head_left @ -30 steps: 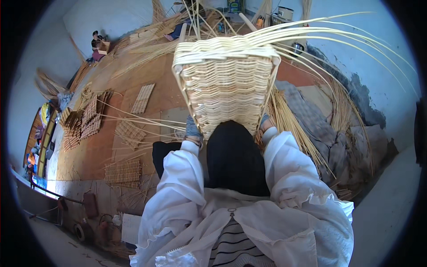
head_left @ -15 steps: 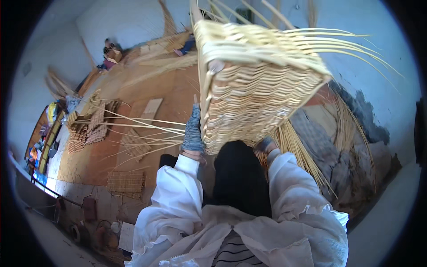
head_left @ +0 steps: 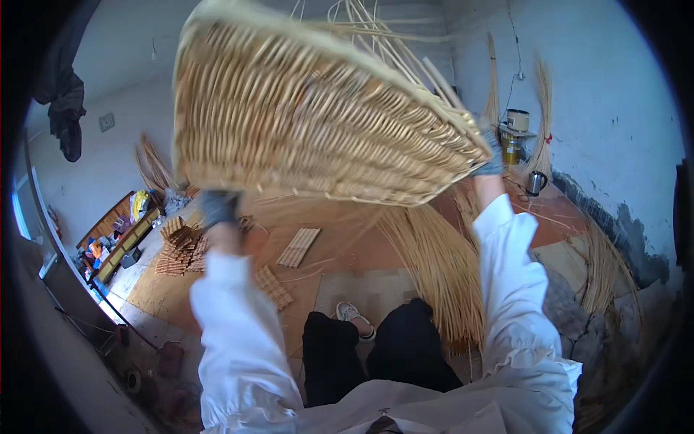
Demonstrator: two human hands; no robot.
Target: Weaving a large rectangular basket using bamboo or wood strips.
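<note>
A large pale wicker basket [head_left: 318, 108] is raised across the upper middle, tilted, its woven side toward me and loose rods sticking out behind its top edge. My left hand [head_left: 220, 210], in a grey glove, grips it at the lower left; the fingers are blurred and partly behind it. My right hand [head_left: 486, 155], also grey-gloved, holds its right end, fingers partly hidden by the weave and rim. Below it show my dark-trousered legs [head_left: 401, 347] and a light shoe [head_left: 350, 315].
Woven panels [head_left: 184, 246] and a slatted piece [head_left: 298, 247] lie on the floor. A bundle of long rods [head_left: 434, 275] is by my right leg. A kettle [head_left: 536, 183] and pots [head_left: 517, 121] stand at the right wall, a bench with bags [head_left: 119, 235] at the left, grey cloth [head_left: 567, 311] lower right.
The basket has risen from against my knee and swung up and left, turning on its side. Both hands have lifted with it, and the view has shifted, showing more of both walls.
</note>
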